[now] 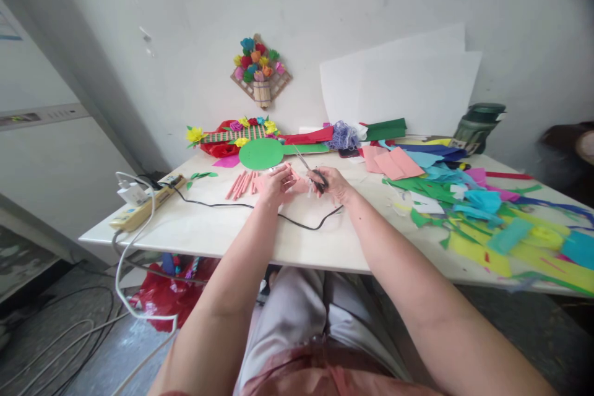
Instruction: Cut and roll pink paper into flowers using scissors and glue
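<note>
Both hands are over the middle of the table. My right hand [335,183] is closed around the dark handles of a pair of scissors [304,161], whose blades point up and to the left. My left hand [277,184] pinches a piece of pink paper [293,171], partly hidden by the fingers. More pink paper lies under and between the hands. Just left of my left hand, several rolled pink paper sticks [239,184] rest side by side. Beyond the hands lies a round green fan-shaped paper piece [261,153] with a long handle.
Pink paper sheets [399,163] and coloured scraps [492,216] cover the table's right side, near a dark green bottle [479,127]. A power strip [148,203] sits at the left edge; its black cable [297,223] crosses in front. A flower-decorated strip [236,135] lies at the back.
</note>
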The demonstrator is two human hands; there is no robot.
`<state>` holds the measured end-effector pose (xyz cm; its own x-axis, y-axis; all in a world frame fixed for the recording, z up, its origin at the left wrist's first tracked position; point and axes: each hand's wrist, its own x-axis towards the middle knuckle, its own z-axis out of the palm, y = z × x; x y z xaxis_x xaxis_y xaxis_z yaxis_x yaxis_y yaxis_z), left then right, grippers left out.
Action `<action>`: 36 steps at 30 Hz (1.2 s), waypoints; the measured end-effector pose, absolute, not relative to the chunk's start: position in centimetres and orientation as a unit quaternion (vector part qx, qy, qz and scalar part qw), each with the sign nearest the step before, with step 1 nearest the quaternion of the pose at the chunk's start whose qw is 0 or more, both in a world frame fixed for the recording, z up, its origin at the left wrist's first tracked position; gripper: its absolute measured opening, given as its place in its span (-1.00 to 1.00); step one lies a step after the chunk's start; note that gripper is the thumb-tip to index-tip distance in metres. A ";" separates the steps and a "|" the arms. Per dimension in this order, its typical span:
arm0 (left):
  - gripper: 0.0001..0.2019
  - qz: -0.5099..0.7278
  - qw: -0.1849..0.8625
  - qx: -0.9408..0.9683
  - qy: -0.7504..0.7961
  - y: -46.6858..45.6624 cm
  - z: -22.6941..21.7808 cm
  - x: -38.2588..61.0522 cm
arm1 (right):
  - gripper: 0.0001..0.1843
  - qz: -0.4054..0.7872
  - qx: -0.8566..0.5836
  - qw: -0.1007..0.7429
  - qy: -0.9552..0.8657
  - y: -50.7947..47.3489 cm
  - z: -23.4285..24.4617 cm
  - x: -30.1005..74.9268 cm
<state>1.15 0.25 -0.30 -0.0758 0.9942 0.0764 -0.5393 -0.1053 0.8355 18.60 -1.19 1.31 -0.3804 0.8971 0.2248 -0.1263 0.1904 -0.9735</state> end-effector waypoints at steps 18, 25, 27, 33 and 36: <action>-0.89 0.669 0.599 0.336 0.286 -0.1 -0.1 1.4 | -0.58 0.045 -0.749 0.257 -0.609 1.2 1.6 24.1; -0.90 0.694 0.642 0.222 0.238 -0.5 0.6 1.4 | -0.62 0.161 -0.640 0.414 -0.627 1.2 1.5 22.3; -0.89 0.693 0.644 0.220 0.237 -0.6 0.7 1.4 | -0.63 0.266 -0.571 0.463 -0.624 1.1 1.4 21.4; -0.92 0.677 0.624 0.277 0.275 -0.5 0.3 1.5 | -0.56 0.451 -0.413 0.527 -0.590 -0.3 1.6 18.8; -0.85 0.655 0.599 0.340 0.311 -0.4 0.1 1.6 | -0.52 0.473 -0.397 0.523 -0.588 -0.8 1.4 18.0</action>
